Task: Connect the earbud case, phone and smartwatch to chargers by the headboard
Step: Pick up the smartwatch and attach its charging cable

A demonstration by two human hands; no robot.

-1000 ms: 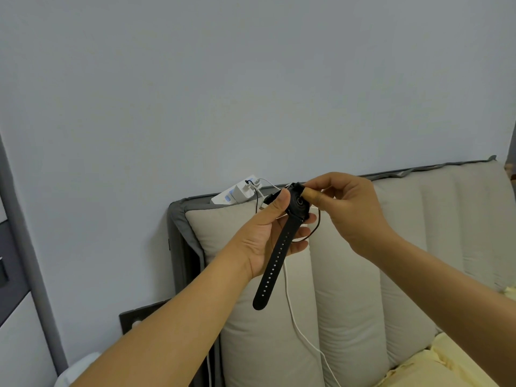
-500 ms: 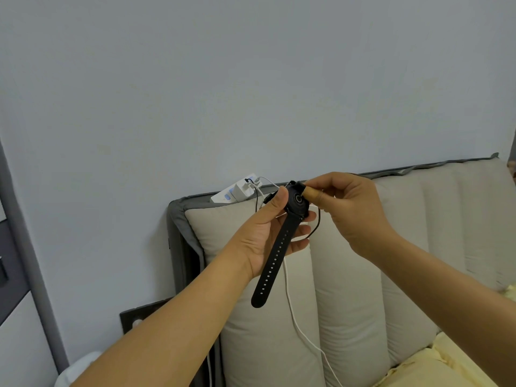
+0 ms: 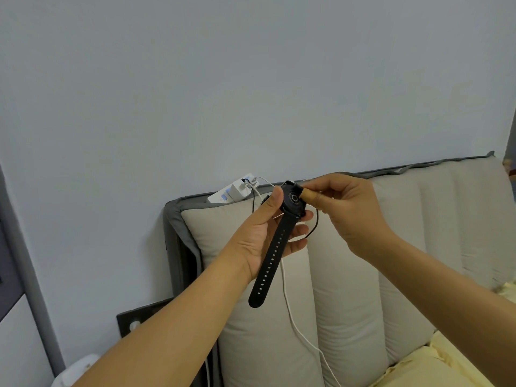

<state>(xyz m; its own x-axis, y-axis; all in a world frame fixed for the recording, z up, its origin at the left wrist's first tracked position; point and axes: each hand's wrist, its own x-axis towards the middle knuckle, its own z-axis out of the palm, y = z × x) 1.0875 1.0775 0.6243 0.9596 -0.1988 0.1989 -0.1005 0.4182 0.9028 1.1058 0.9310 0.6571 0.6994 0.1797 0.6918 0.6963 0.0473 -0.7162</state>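
Observation:
A black smartwatch (image 3: 291,205) is held up in front of the headboard, its back facing me and its perforated strap (image 3: 269,263) hanging down. My left hand (image 3: 265,236) grips the watch body from the left, thumb on its edge. My right hand (image 3: 346,210) pinches the right edge of the watch body, where a thin black charger cable (image 3: 314,230) loops below. A white power strip with plugged adapters (image 3: 237,191) lies on top of the headboard (image 3: 418,170). No phone or earbud case is in view.
A white cable (image 3: 290,311) runs from the power strip down over the beige padded cushions (image 3: 349,303). Yellow bedding (image 3: 435,367) lies at the lower right. A dark socket plate (image 3: 131,321) is on the wall at the lower left, beside a grey frame (image 3: 25,263).
Almost nothing has moved. The strap's free end swung slightly left, and both hands keep their hold on the watch.

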